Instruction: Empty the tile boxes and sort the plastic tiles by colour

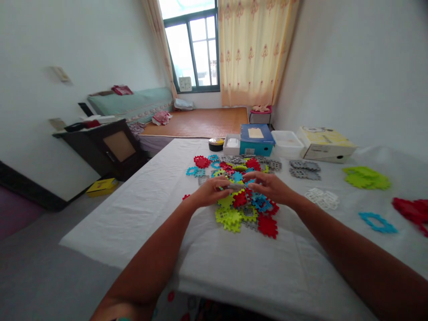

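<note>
A mixed pile of flat, notched plastic building pieces lies on the white-covered table, in lime green, red, blue and grey. Over its left side, my left hand (214, 191) pinches a grey notched piece (236, 186) between thumb and fingers. My right hand (269, 186) hovers at the pile's right side, fingers apart and curved toward the grey piece; I see nothing held in it. Below the hands are lime green pieces (229, 218), a red square piece (268, 226) and blue pieces (261, 203). The hands cover part of the pile.
Sorted groups lie to the right: grey pieces (305, 170), white pieces (323, 198), green pieces (367, 177), a blue frame (377, 222) and red pieces (413, 213). Along the back stand a blue box (257, 141), a white tub (286, 143) and a yellow-white box (327, 145).
</note>
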Available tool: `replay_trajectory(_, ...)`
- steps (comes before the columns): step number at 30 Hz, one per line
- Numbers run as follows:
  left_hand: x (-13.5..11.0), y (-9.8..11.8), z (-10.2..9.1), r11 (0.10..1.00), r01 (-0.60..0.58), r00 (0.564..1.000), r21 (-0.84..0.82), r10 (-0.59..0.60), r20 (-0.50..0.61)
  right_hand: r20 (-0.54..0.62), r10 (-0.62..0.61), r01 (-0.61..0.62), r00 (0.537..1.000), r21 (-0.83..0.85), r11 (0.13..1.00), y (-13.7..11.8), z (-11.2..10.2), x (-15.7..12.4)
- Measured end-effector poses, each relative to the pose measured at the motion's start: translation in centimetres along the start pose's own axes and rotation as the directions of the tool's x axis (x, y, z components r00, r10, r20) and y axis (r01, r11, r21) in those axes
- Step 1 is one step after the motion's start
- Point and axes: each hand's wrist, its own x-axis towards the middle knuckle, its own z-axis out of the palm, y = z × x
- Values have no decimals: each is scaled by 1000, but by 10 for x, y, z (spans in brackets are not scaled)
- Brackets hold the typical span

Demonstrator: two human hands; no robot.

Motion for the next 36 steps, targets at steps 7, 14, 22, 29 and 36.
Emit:
replay_trajectory(7,2,-2,12,999,41,998,-35,-42,-47,-68,-31,29,997,-21,999,3,16,3)
replay_trajectory(14,0,-30,-12,986,162,921,-35,-164,-353,-621,171,-445,765,-319,837,91,-88,-18)
replay_trajectory(22,-24,-110,-56,822,568,611,35,-393,-687,-593,247,-617,766,-573,539,157,-119,-64)
replay_trajectory(29,-18,-154,-64,762,645,619,62,-474,-626,-605,215,-607,767,-572,552,149,-108,-49)
replay_trajectory(36,31,-172,-58,767,639,683,53,-534,-499,-586,100,-524,804,-618,587,146,-96,-44)
